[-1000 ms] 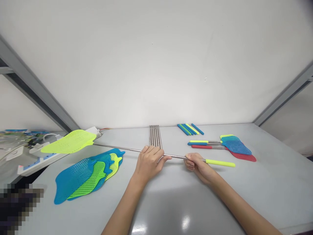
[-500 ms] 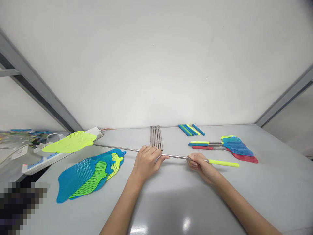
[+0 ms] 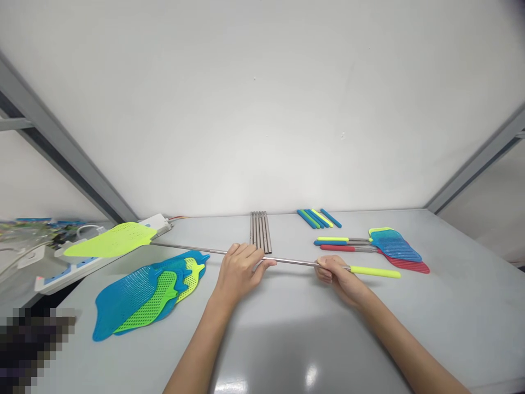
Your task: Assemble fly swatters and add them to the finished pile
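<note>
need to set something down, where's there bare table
Bare tabletop lies between the left forearm and right forearm, and right of the latter, in front of the red swatter head. The left is crowded: loose swatter heads lie between power strip and left forearm; the held swatter crosses the middle.

Yellow perforated swatter head [image 3: 112,241], silver rod [image 3: 293,261], yellow grip [image 3: 375,272], grey table [image 3: 279,339], white wall [image 3: 262,120]

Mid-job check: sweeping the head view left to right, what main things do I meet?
Loose heads → left hand → right hand → stacked swatter heads. The held swatter spans most of that sweep, so it gets no single place.
</note>
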A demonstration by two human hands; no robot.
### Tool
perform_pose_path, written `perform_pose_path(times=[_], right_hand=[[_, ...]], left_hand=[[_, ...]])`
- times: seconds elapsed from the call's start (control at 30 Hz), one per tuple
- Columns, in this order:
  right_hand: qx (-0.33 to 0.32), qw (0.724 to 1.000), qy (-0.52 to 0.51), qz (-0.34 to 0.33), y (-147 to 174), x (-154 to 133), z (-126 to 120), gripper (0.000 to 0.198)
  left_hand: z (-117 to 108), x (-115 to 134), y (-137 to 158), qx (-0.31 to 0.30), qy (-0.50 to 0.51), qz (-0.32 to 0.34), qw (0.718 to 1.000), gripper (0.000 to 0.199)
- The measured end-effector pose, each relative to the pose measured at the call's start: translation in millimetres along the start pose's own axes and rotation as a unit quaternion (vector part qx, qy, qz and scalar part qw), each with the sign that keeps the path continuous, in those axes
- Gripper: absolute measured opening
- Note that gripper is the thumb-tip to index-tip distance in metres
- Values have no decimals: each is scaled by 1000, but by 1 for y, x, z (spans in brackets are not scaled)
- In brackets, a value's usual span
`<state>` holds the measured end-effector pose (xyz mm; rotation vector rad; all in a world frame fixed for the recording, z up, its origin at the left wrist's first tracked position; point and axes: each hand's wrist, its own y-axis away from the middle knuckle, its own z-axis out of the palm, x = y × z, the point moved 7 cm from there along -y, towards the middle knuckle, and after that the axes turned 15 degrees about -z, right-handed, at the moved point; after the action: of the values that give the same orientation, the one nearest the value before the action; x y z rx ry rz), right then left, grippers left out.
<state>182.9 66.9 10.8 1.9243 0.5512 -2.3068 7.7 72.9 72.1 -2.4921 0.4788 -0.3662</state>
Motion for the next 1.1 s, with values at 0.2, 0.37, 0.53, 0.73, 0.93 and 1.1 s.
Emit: perform_pose_path(times=[0.2, 0.37, 0.53, 0.73, 0.93, 1.1], right_hand=[[-3, 1000, 6, -9, 1, -2, -4, 36], [-1, 1000, 7, -4, 0, 0, -8, 36], [4, 1000, 4, -3, -1, 1, -10, 36], [4, 1000, 9, -2, 0, -2, -11, 35], [-4, 1000, 19, -8, -1, -7, -9, 35], [4, 999, 31, -12, -1, -7, -12, 37]], left_hand=[[-1, -1, 0, 7, 0, 0, 1000, 29], [-1, -4, -1, 6, -4, -4, 1000, 27], [-3, -6, -1, 4, -6, -6, 1000, 24], [-6, -10, -1, 9, -9, -5, 1000, 27], [-8, -12, -1, 3, -14, -6, 1000, 29], [-7, -12, -1, -4, -3, -21, 1000, 28]])
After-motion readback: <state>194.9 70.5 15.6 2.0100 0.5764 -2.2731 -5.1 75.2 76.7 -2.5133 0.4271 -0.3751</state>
